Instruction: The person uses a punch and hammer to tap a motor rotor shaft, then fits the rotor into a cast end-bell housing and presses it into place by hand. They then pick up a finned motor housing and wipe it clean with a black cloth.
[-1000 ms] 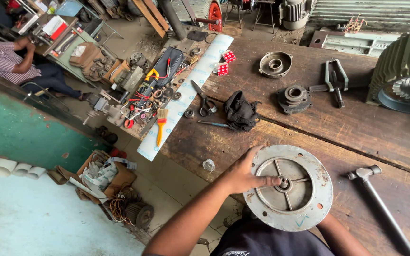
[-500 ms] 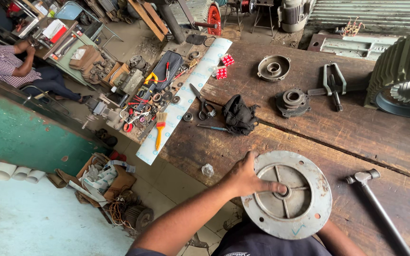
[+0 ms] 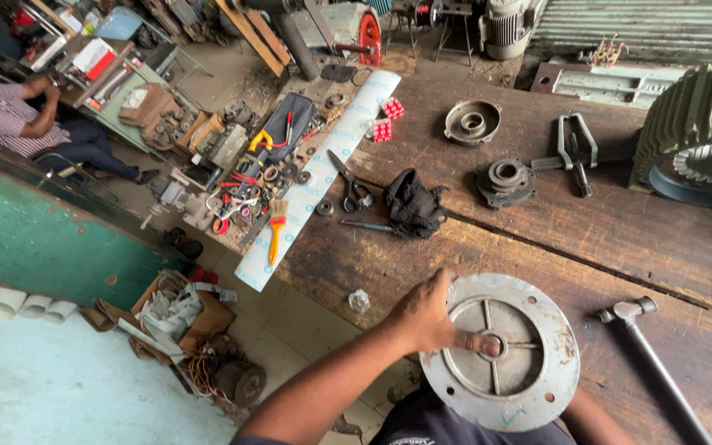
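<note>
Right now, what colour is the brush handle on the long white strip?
Orange, seen in the head view: brush on white strip.

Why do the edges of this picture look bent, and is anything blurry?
Head view: a wide lens bows the workbench edges; daylight is soft and even, without harsh glare; the left hand on the round metal cover is sharp, unblurred.

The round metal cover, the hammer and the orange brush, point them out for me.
round metal cover (image 3: 537, 325), head view, bare upper rim.
hammer (image 3: 630, 311), head view, its metal head.
orange brush (image 3: 274, 233), head view, its orange handle.
</note>
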A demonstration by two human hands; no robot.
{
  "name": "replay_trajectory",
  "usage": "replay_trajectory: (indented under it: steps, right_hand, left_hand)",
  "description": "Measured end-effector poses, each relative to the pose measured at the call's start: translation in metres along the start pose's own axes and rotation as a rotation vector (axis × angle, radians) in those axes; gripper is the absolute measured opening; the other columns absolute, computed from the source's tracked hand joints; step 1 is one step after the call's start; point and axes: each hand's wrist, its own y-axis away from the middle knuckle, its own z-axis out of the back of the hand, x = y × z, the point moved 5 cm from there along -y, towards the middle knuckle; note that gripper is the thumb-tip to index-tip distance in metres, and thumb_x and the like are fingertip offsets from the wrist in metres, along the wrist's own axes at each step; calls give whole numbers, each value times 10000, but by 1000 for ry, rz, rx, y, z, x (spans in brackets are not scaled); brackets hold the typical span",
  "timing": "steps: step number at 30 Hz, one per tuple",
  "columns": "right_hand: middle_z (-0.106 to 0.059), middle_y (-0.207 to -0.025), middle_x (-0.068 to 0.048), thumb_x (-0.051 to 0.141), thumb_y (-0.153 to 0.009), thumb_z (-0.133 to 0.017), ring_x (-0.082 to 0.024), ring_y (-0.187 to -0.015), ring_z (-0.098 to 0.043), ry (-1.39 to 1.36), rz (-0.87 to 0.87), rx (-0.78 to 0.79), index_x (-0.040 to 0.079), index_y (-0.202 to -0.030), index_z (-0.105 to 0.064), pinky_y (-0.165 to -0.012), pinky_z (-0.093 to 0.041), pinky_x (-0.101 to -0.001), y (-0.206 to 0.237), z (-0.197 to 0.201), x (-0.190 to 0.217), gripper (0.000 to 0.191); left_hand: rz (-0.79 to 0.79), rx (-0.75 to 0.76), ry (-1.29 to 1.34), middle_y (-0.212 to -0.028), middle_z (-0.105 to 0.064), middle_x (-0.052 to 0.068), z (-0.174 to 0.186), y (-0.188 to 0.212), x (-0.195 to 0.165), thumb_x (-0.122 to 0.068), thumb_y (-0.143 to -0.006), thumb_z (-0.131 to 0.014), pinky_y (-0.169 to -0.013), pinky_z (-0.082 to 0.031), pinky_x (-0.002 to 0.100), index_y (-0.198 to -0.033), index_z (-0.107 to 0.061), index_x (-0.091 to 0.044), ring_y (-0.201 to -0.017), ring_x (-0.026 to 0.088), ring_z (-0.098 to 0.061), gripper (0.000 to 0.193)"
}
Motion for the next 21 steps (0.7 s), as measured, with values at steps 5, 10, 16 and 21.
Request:
replay_trajectory:
  steps: [5,10,16,21]
  right_hand:
    - [-620,-1415,-131,95,-780,-776,-256,-1291,-593,32,-25,5,41,-1474,-493,-1081,-475,-409,5,2,0,751]
    - [-627,-1404,-131,94,-774,-770,-257,-1282,-596,62,-48,10,40,-1466,-501,-1071,-477,-407,7,0,0,744]
    - [-636,-1392,-131,92,-767,-763,-259,-1272,-600,131,-85,14,39,-1456,-511,-1059,-481,-403,9,2,0,736]
    - [-643,-1381,-131,91,-761,-758,-260,-1264,-604,392,-130,-57,37,-1448,-519,-1049,-483,-400,16,23,5,729]
  left_hand:
    - [68,102,10,-1265,-599,322,-3,-6,2,-1014,-360,-598,-973,-569,477,-1445,-317,137,-1213,403,-644,1606]
    - [78,89,7,-1297,-581,337,-7,-1,2,-981,-378,-653,-985,-557,498,-1429,-331,148,-1240,421,-623,1575]
    - [71,41,5,-1372,-532,365,-2,-1,6,-983,-395,-652,-1048,-506,497,-1494,-311,128,-1305,445,-571,1599]
    - [96,47,42,-1419,-526,347,1,-2,14,-1006,-366,-602,-1084,-469,475,-1505,-300,111,-1345,420,-553,1624]
